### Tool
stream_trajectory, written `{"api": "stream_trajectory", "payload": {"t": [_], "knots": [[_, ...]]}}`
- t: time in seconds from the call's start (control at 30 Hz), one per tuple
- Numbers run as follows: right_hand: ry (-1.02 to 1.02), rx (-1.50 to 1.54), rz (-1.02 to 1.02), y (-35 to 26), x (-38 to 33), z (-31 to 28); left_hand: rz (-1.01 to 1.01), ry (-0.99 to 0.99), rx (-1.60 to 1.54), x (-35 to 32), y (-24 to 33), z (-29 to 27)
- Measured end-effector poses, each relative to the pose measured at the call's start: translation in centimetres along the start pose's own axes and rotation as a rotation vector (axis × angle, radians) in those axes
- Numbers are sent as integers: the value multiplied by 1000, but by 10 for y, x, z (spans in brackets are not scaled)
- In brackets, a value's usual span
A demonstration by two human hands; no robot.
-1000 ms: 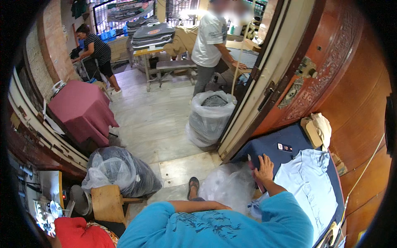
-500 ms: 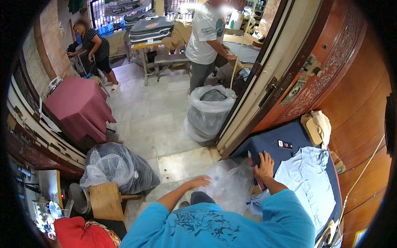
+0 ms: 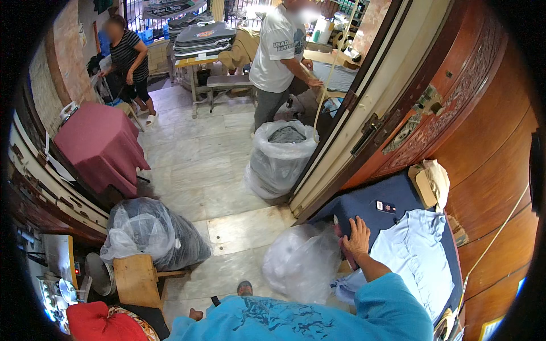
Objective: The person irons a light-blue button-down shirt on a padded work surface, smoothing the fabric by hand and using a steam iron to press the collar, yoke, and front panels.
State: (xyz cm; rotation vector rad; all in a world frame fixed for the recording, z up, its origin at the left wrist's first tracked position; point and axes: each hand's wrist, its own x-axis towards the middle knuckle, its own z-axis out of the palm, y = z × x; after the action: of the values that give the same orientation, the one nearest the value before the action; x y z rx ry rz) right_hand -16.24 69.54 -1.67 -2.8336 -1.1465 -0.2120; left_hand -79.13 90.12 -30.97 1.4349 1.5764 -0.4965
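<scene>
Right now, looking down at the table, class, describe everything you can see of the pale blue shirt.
The shirt is pale blue, of thin-looking, lightly creased cloth. It lies spread on the dark blue table, its narrower end toward the box. The right hand is just left of it, not holding it; the turquoise sleeve hides part of its near left edge.

The light-blue shirt [image 3: 418,244] at four o'clock is creased, matt cloth, on a matt navy desk cover [image 3: 355,198]. At five o'clock, the plastic bag [image 3: 298,258] looks crinkled, glossy, translucent. Smooth wood panelling [image 3: 489,182] stands at three; dull maroon cloth [image 3: 99,142] drapes at nine. The floor [image 3: 190,153] is smooth, faintly glossy, marble-like tile.
</scene>
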Motion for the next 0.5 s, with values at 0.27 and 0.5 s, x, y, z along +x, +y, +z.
{"api": "stream_trajectory", "payload": {"t": [0.27, 0.5], "knots": [[2, -1, 2, -8, -3, -6, 498, 618, -397, 26, 207, -98], [24, 23, -7, 1, -5, -3, 922, 1004, -549, -58, 370, -237]]}}
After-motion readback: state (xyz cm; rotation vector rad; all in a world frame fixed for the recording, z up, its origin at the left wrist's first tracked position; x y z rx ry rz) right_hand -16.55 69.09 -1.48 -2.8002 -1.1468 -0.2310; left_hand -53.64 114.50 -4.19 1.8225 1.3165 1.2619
